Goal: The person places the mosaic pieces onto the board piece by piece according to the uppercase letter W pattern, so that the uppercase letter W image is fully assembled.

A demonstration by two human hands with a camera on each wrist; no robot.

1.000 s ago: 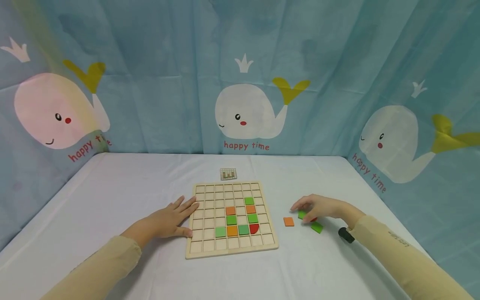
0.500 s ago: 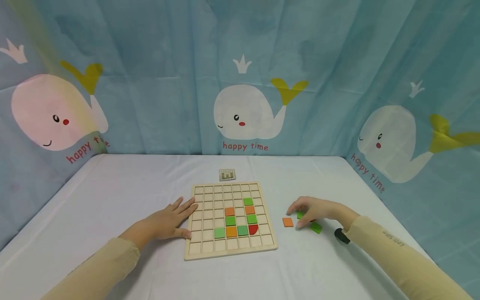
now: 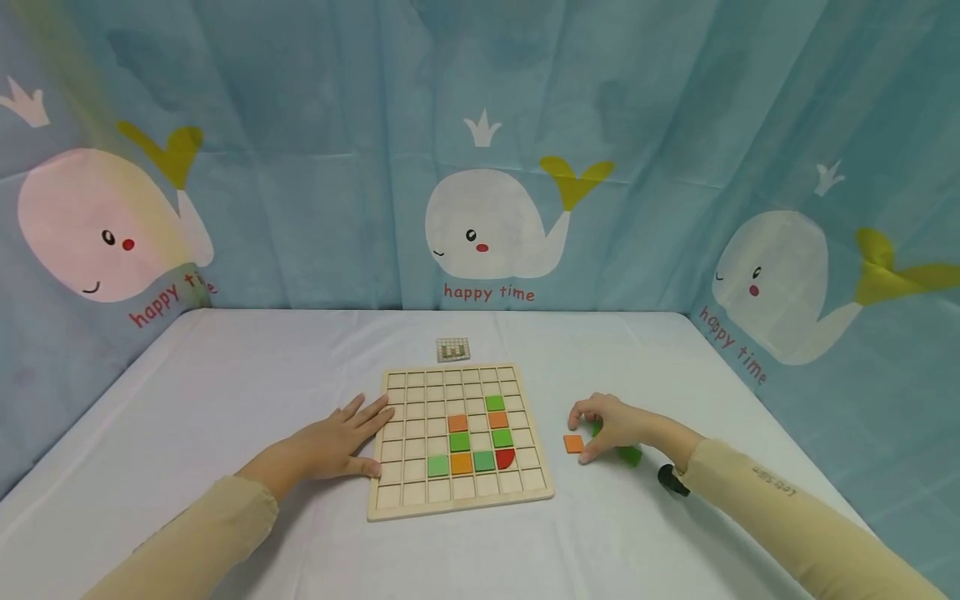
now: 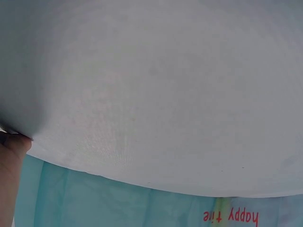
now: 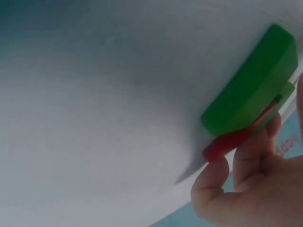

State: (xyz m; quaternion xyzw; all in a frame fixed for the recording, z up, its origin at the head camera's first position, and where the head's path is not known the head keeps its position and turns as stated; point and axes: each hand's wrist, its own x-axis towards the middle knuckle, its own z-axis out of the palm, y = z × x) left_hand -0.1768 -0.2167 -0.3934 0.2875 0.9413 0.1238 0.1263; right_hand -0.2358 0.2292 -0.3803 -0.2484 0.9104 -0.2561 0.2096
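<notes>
Head view: a blue whale-print curtain hung beyond both hands, behind a white table; between the hands lay a wooden grid board bearing coloured tiles. The left hand, fingers spread, rested on its near edge. The right hand curved, thumb and forefinger apart beside a loose orange tile; any contact could not be told. Green tiles lay partly under that hand

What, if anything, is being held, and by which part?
The left hand grips nothing: its spread fingers touch the wooden grid board. The right hand frames the orange square tile with thumb and finger; whether it grips cannot be told.
</notes>
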